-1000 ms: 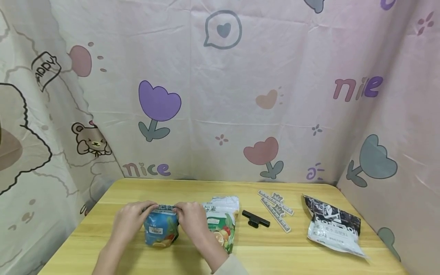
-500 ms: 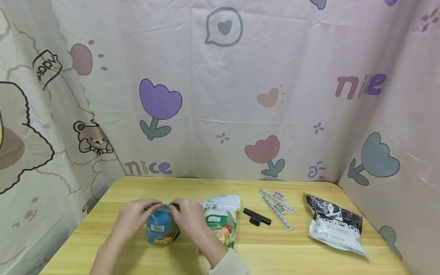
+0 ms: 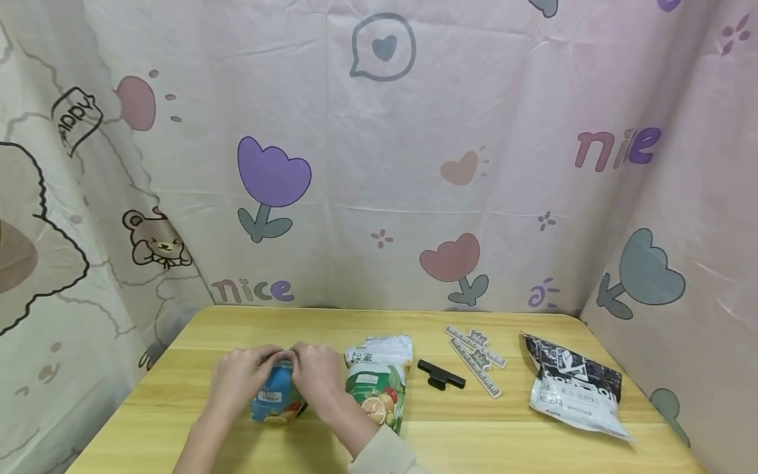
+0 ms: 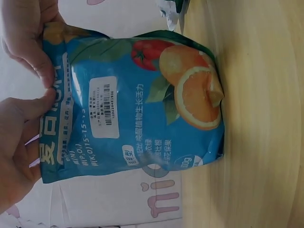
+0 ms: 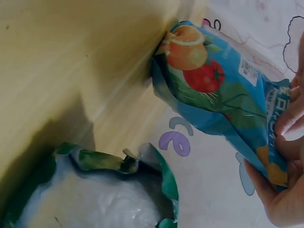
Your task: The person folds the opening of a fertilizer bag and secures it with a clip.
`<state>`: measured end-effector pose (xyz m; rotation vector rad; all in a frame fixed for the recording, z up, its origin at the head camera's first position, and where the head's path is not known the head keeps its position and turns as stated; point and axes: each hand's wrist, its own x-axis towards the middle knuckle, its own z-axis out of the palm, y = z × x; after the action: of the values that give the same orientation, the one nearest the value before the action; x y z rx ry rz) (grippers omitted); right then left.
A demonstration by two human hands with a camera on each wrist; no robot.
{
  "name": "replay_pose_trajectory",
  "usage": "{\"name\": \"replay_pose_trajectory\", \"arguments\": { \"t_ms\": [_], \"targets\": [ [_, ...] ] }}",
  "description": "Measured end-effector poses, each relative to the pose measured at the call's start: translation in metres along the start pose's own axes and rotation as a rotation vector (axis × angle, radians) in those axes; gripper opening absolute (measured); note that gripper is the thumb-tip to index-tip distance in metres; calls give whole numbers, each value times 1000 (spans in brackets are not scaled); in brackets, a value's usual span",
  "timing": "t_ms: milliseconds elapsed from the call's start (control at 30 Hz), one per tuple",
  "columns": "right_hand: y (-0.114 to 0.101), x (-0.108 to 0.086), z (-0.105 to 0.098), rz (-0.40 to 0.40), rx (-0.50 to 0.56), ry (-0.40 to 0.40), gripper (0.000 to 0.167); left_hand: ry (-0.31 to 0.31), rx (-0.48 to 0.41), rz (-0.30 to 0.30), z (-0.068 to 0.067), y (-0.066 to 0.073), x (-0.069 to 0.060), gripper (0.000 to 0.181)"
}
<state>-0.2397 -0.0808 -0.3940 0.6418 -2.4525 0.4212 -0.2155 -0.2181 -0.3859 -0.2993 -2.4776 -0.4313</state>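
Observation:
A blue bag (image 3: 276, 395) with printed fruit stands upright on the table, its top edge pinched by both hands. My left hand (image 3: 239, 378) and right hand (image 3: 322, 378) meet at the middle of that edge. In the left wrist view the bag (image 4: 128, 104) shows a white label and an orange slice; thumbs of the left hand (image 4: 16, 147) and right hand (image 4: 26, 42) nearly touch on the top strip. The right wrist view has the bag (image 5: 213, 80) with fingers of the right hand (image 5: 287, 190) around its top corner.
A green and white bag (image 3: 376, 388) lies just right of my right hand. Farther right are a black clip (image 3: 441, 375), two white ruler-like clips (image 3: 476, 365) and a black and white bag (image 3: 577, 388). Printed cloth (image 3: 367, 164) hangs behind the wooden table (image 3: 474, 447).
Both hands have slid inward along the bag's top edge and now meet at its middle, covering the top strip that showed between them.

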Motion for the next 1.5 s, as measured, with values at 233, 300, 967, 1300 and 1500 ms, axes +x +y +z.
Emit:
{"name": "replay_pose_trajectory", "arguments": {
  "t_ms": [233,300,967,1300,1500],
  "targets": [
    [6,1,-5,-28,86,-28,13,-125,-70,-45,-5,-7,3,12],
    [8,1,-9,-32,142,-77,15,-200,-107,-62,-8,-13,6,14],
    [1,3,-1,-8,40,-140,18,-406,-126,-1,-17,-28,14,14],
    [-1,-3,11,-29,30,18,14,-292,-114,72,-13,-37,6,10],
    [0,-4,11,-45,-10,44,15,-301,-130,10,-11,-40,6,10]
  ]
}}
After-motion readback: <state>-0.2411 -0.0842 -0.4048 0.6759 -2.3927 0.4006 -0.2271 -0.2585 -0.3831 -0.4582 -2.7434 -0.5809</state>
